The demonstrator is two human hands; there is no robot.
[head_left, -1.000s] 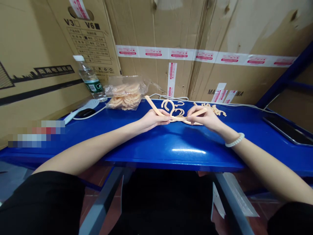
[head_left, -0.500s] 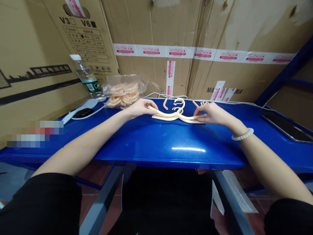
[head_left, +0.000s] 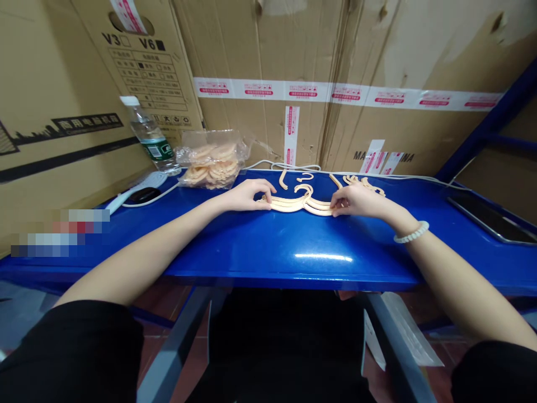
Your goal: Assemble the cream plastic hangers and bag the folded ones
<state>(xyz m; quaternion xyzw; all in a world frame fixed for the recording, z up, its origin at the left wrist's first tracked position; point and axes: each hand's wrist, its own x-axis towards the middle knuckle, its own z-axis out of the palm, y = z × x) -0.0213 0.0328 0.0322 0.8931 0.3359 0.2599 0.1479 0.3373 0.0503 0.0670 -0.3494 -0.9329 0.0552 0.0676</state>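
Note:
Cream plastic hangers (head_left: 286, 206) lie stacked on the blue table (head_left: 251, 252), their hooks pointing away from me. My left hand (head_left: 251, 195) grips the left end of the stack between thumb and fingers. At the opposite end, my right hand (head_left: 350, 200) pinches the right arms of the hangers. How many hangers are in the stack I cannot tell. Behind them lie a small loose hook (head_left: 305, 177) and a curved cream piece (head_left: 283, 180). More curved cream pieces (head_left: 364, 183) lie just past my right hand.
A clear bag of cream parts (head_left: 213, 159) stands at the back left, beside a water bottle (head_left: 155, 143). Further left are a pale-handled object (head_left: 126, 193) and a black item (head_left: 145, 193). A phone (head_left: 490, 218) lies at the right. Cardboard boxes (head_left: 260, 50) wall the back; a white cable (head_left: 403, 177) runs along it.
The upper hanger has come down onto the one beneath, and the arms now lie close together. Both hands have lowered with it, the left one a little towards me.

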